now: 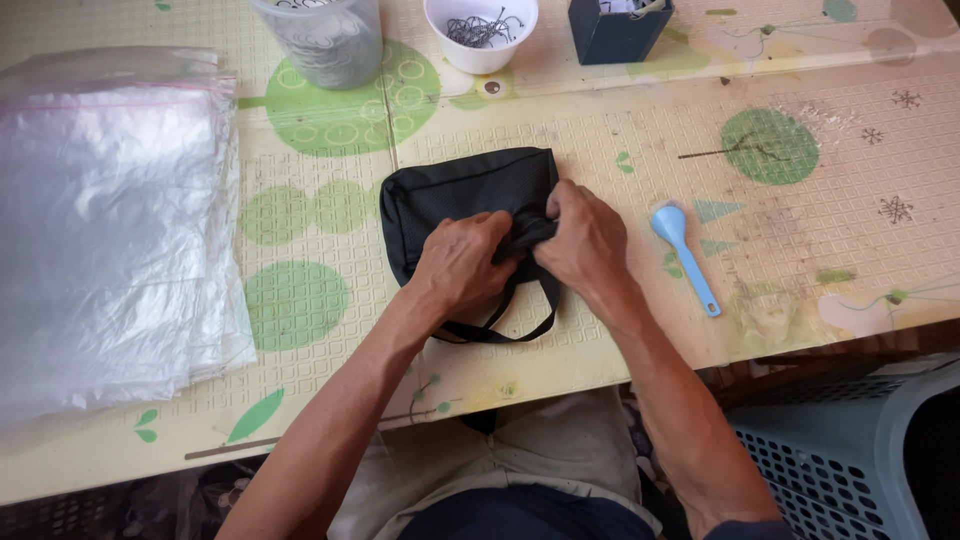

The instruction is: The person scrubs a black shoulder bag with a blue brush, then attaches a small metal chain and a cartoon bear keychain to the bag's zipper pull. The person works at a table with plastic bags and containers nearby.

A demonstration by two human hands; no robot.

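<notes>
Nearest to the camera, two bare forearms are stretched from the lap over the front edge of the table (600, 350). A black bag (455, 195) is lain flat on the table, near the middle and a little back from that front edge. It is made of soft dark fabric, roughly rectangular, with rounded corners. Its long axis is set across the table, from left to right, and its thin strap (500, 330) is hung in a loop towards the person, almost to the table edge.

The left hand (460, 265) is closed loosely on the lower part of the bag, with the fingers curled into the fabric. The right hand (585, 240) is closed too, and a bunched fold of the black fabric is pinched between it and the left hand.

Open room is left on the right of the bag, where only a light blue plastic spoon (685, 255) is lain, near the right hand but not touching. On the left, a thick stack of clear plastic bags (105, 220) is placed, well apart. At the far edge a clear plastic jar (320, 40), a white cup of metal hooks (480, 30) and a dark blue box (615, 30) are stood. A grey basket with holes (840, 460) is seen below the table, at the right.
</notes>
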